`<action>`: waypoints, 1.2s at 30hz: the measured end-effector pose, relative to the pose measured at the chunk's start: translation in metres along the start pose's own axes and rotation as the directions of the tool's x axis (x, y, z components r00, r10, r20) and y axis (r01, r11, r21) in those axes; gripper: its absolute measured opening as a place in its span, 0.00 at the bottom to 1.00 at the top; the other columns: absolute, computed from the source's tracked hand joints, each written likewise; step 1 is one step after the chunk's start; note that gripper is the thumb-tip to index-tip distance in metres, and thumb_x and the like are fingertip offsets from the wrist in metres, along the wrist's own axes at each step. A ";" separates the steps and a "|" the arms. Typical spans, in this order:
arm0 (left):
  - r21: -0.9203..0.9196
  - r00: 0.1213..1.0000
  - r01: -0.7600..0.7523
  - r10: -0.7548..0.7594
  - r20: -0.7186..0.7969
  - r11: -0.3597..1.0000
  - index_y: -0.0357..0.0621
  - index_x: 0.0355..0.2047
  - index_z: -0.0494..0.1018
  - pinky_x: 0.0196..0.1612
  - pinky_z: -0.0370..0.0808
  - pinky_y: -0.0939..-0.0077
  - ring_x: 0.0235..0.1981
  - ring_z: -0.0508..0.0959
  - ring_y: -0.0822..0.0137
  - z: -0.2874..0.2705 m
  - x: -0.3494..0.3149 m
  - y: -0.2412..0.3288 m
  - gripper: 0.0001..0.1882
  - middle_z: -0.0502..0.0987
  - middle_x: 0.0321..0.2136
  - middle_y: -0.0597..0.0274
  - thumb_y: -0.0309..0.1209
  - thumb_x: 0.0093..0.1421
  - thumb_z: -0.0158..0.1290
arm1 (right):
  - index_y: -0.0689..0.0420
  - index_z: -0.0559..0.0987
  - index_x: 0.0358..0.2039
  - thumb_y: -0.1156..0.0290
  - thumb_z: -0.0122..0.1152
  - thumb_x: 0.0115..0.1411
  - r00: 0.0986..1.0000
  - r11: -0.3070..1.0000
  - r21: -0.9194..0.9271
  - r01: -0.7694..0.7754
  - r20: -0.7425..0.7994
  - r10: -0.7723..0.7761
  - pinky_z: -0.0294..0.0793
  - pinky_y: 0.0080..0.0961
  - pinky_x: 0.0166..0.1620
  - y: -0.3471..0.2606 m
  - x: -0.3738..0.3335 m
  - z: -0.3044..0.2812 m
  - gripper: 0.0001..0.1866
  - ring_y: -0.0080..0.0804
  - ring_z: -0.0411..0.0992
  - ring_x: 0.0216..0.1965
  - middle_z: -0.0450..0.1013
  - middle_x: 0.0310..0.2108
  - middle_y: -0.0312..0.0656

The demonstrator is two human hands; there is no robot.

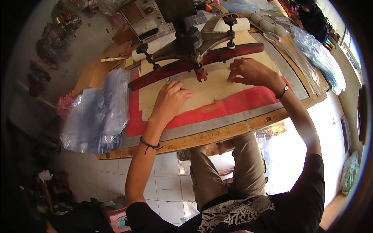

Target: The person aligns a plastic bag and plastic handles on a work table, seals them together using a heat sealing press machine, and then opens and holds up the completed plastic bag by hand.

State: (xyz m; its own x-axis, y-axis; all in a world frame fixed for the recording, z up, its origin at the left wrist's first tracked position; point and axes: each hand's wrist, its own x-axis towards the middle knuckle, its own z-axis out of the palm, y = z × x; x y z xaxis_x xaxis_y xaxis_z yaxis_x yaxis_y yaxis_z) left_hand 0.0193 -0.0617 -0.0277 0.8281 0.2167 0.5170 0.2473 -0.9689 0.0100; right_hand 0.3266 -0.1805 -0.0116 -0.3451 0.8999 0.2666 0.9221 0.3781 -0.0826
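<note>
The tan sheet [210, 93] lies at the centre of the frame, flat on a red sheet [243, 104] that shows along its lower and left edges; both rest on the grey top of a wood-edged table [202, 140]. Your left hand [173, 99] is over the left part of the tan sheet, fingers bent, fingertips near the red bar; whether they pinch or merely press, you are advised, cannot be told. Your right hand [250, 72] is over the sheet's right part, fingers curled inward and thumb side low; its grip on the sheet's surface likewise cannot be told. The long red bar [217, 57] runs obliquely across the sheet, above your left hand and to the upper left of your right; a metal bracket [213, 39] with black knobs carries it. A dark cord circles your left wrist; a dark band with a pale face sits on your right. Clear plastic bags [99, 112] lie stacked at the table's left side; more clear plastic [318, 58] lies at the upper right; a control box [144, 17] stands at upper centre-left; pale floor tiles [167, 171] show below the table.
</note>
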 end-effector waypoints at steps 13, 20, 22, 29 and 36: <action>0.030 0.993 -0.110 0.108 0.040 0.994 0.36 0.34 0.76 0.36 0.80 0.69 0.35 0.80 0.59 0.006 0.019 -0.016 0.10 0.74 0.35 0.57 0.18 0.49 0.57 | 0.54 0.79 0.32 0.70 0.64 0.55 0.957 0.973 -0.006 0.229 -0.180 -0.226 0.76 0.33 0.34 0.019 0.002 0.013 0.05 0.36 0.74 0.32 0.73 0.28 0.36; 0.067 0.982 -0.156 0.162 -0.093 0.985 0.35 0.35 0.77 0.36 0.82 0.72 0.34 0.82 0.61 0.029 0.015 -0.029 0.12 0.76 0.37 0.57 0.18 0.48 0.56 | 0.52 0.82 0.32 0.70 0.69 0.49 0.967 0.989 0.010 0.147 -0.213 -0.142 0.75 0.32 0.32 0.016 0.007 0.014 0.09 0.35 0.74 0.32 0.74 0.28 0.35; 0.064 0.983 -0.140 0.147 -0.110 0.988 0.36 0.35 0.77 0.36 0.83 0.73 0.34 0.82 0.61 0.034 0.013 -0.033 0.12 0.77 0.38 0.56 0.18 0.48 0.56 | 0.52 0.83 0.34 0.74 0.71 0.47 0.968 0.985 0.022 0.173 -0.186 -0.166 0.75 0.31 0.30 0.013 0.009 0.011 0.11 0.34 0.74 0.31 0.74 0.29 0.35; -0.018 0.996 -0.052 0.051 -0.069 0.998 0.39 0.34 0.74 0.33 0.82 0.73 0.32 0.82 0.62 0.040 0.014 -0.040 0.12 0.77 0.37 0.57 0.20 0.47 0.55 | 0.57 0.84 0.35 0.81 0.69 0.44 0.973 0.990 0.058 0.129 -0.199 -0.115 0.75 0.27 0.29 -0.001 0.014 0.020 0.14 0.32 0.74 0.29 0.73 0.29 0.37; -0.051 0.992 -0.021 0.015 -0.126 0.998 0.39 0.34 0.76 0.31 0.82 0.72 0.32 0.83 0.61 0.048 0.017 -0.042 0.10 0.79 0.32 0.57 0.21 0.49 0.56 | 0.61 0.82 0.34 0.81 0.67 0.45 0.965 0.986 0.049 0.160 -0.218 -0.145 0.76 0.29 0.30 -0.005 0.017 0.024 0.13 0.37 0.76 0.30 0.74 0.30 0.42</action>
State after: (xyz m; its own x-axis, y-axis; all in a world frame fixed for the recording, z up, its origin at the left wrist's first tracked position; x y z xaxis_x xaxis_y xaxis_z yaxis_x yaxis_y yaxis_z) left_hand 0.0474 -0.0120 -0.0604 0.7616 0.1858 0.6209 0.2036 -0.9781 0.0429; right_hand 0.3120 -0.1622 -0.0301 -0.4290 0.7662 0.4785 0.8456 0.5269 -0.0855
